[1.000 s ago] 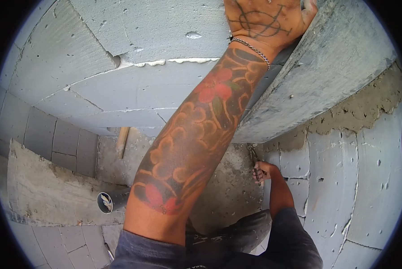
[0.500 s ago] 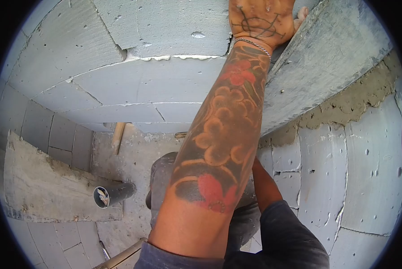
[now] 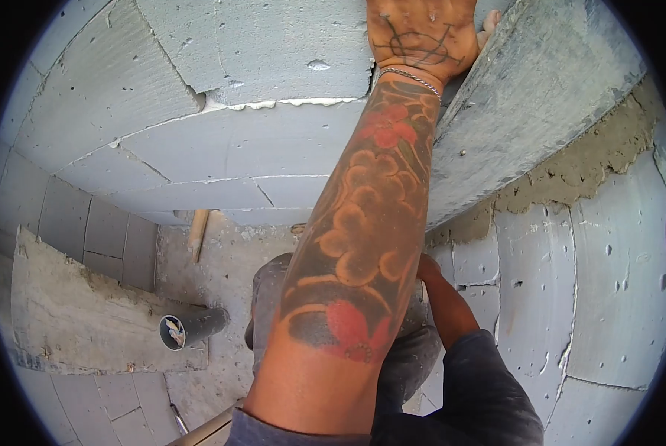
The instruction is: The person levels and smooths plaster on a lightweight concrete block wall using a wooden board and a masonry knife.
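One left hand [image 3: 422,37] is up at the far-right grey board [image 3: 530,108], thumb by its edge; gripping or not, can't tell. The right hand's hidden behind the forearm [image 3: 362,215], state unseen. Steady, even support should suit.

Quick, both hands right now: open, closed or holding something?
Left hand: against or beside the grey slab; most fingers out of frame, can't tell.
Right hand: hidden behind the left forearm; can't tell.

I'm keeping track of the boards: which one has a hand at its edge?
The upper-right board: the left hand is at its edge. The lower-left board, by the dark pipe, has no hand near it.
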`<move>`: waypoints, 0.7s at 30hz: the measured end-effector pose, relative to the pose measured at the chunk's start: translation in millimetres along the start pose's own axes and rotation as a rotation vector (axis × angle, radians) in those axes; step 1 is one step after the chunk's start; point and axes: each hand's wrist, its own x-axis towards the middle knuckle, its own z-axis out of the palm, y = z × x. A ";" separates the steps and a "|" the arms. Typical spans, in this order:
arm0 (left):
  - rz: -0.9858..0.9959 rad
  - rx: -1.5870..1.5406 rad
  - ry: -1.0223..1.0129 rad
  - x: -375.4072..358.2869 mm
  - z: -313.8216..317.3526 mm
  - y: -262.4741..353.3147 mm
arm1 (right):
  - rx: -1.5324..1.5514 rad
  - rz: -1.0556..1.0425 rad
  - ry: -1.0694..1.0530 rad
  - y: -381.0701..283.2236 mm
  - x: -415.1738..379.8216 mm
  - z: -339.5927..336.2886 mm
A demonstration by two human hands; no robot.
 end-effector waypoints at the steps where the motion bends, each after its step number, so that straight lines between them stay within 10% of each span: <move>1: 0.023 -0.016 0.059 -2.4 1.8 2.2 | 0.029 0.049 0.028 -0.3 2.2 19.8; 5: 0.004 -0.040 0.047 -1.7 -3.6 5.2 | 1.374 0.451 0.079 -24.4 39.4 86.7; 8: -0.002 -0.048 0.035 -3.0 -4.9 6.8 | 1.961 0.701 -0.281 -44.3 -22.4 32.0; 10: -0.006 -0.063 0.034 -5.2 -2.1 8.4 | 1.867 0.628 -0.237 -47.1 -29.9 5.6; 11: 0.002 -0.061 0.065 -8.2 -0.5 7.6 | 0.949 0.605 -0.168 -51.3 -46.1 -21.3; 12: 0.023 -0.051 0.126 -0.6 1.2 3.7 | 0.944 0.585 -0.155 -46.1 -39.3 -36.9; 14: -0.014 -0.077 0.048 -2.7 0.1 3.3 | -0.029 0.148 -0.022 -38.3 -47.0 -38.2; 16: 0.019 -0.059 0.132 0.6 1.3 3.3 | 0.111 0.366 0.048 -54.8 -43.2 -7.1; 17: 0.028 -0.056 0.161 5.7 -5.1 5.2 | 0.329 0.344 0.234 -55.4 -28.4 27.6; 19: -0.370 -0.469 -0.923 23.4 -42.0 6.4 | 0.554 0.308 0.433 -80.6 -17.6 25.8; 20: -0.506 -0.557 -1.287 26.8 -48.3 6.5 | 1.296 0.465 0.166 -87.7 -18.4 18.9; 21: -0.288 -0.276 -0.883 21.7 -43.8 9.1 | 2.018 0.590 -0.144 -81.9 -24.5 10.9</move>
